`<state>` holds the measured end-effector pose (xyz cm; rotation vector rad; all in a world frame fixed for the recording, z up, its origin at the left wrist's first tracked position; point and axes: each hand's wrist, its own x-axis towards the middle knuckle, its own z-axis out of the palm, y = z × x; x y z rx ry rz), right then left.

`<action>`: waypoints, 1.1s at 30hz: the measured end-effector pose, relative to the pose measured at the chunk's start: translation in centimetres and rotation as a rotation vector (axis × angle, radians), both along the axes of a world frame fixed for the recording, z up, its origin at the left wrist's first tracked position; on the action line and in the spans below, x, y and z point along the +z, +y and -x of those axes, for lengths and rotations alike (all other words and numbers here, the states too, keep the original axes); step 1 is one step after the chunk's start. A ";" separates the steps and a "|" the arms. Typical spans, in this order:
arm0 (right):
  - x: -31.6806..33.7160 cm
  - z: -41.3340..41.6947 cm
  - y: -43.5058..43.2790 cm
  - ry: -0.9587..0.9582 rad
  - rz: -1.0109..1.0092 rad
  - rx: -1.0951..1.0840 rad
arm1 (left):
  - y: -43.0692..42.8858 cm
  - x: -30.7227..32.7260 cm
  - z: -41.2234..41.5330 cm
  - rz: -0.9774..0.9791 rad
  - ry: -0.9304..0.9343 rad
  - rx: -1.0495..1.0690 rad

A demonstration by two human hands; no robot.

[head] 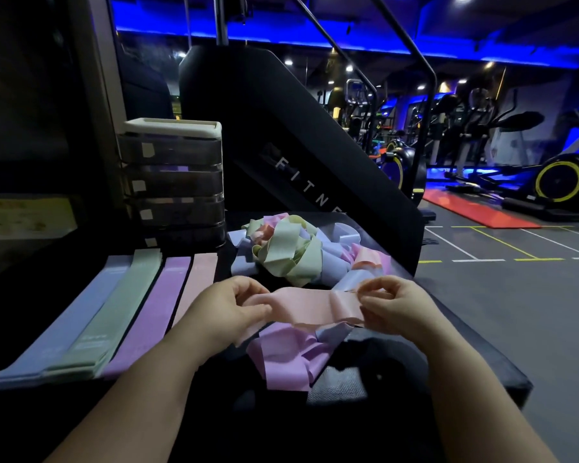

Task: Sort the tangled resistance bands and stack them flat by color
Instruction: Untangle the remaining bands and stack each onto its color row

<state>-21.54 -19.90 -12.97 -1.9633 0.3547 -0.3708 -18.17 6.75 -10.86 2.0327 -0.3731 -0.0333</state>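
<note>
Left hand [234, 304] & right hand [386, 300] pinch a flat pink elastic band [310, 307] taut btwn them, near tangled pastel bands [293, 250].

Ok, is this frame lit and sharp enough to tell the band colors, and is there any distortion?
Head view: the room is dim, but the pink band between left hand and right hand is sharp and lit; the flat stacks read blue, green, purple, pink; wide-angle bending curves the handrail; the black table loses detail.
</note>
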 end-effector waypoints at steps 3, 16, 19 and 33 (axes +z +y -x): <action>0.0 0.2 -0.1 0.050 0.252 0.072 | 0.0 -0.3 -0.4 -0.010 -0.022 0.000; 0.1 -1.4 3.8 0.060 0.657 0.408 | -0.6 0.7 0.4 0.024 -0.053 -0.021; 0.0 -1.4 4.0 -0.007 0.618 0.293 | -0.5 0.6 0.3 0.046 -0.020 -0.018; 1.9 0.2 2.0 -0.341 0.392 0.062 | -1.5 0.1 -0.4 -0.040 -0.033 0.140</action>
